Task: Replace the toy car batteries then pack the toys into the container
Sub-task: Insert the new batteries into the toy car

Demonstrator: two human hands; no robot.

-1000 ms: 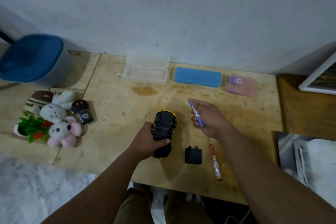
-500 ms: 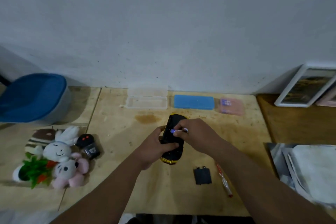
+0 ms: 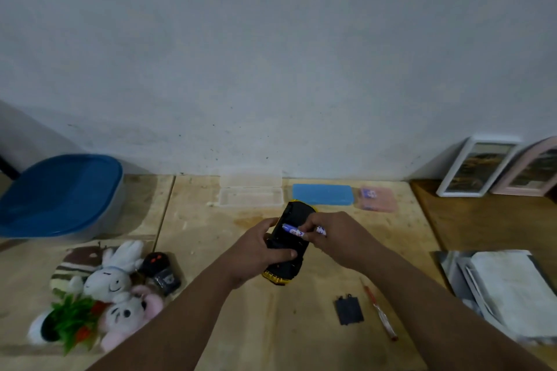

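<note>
A pale, scuffed plaster wall backs a bare plywood table (image 3: pixel 211 238), its surface stained and seamed into panels. The toy car (image 3: pixel 291 242) is held upside down above the middle of the table: black plastic underside uppermost, yellow body showing at the near end. The left hand (image 3: pixel 259 253) is wrapped around the car's near half, thumb across the underside. The right hand (image 3: pixel 337 238) is pinched closed on a slim battery (image 3: pixel 294 231) with a blue-violet and white wrapper, its tip resting against the car's underside. The battery carries printing (too blurred to read).

On the table nearer the person lies a flat black battery cover (image 3: pixel 349 310), rectangular with small tabs, and just right of it a thin screwdriver (image 3: pixel 380 312) with a red and clear handle.

Along the wall stand an open clear plastic case (image 3: pixel 250 191), a blue rectangular case (image 3: pixel 322 194) and a translucent pink case (image 3: pixel 376 199) with an unreadable label.

At far left sits a container (image 3: pixel 60 196) with a glossy blue lid. Near it lie soft plush toys (image 3: pixel 105 283), white, pink and brown-striped, a plastic green plant (image 3: pixel 70 322) and a black remote control (image 3: pixel 159 272) with red buttons.

At right, two framed pictures (image 3: pixel 479 167) lean on the wall above a stack of papers (image 3: pixel 509 289).
</note>
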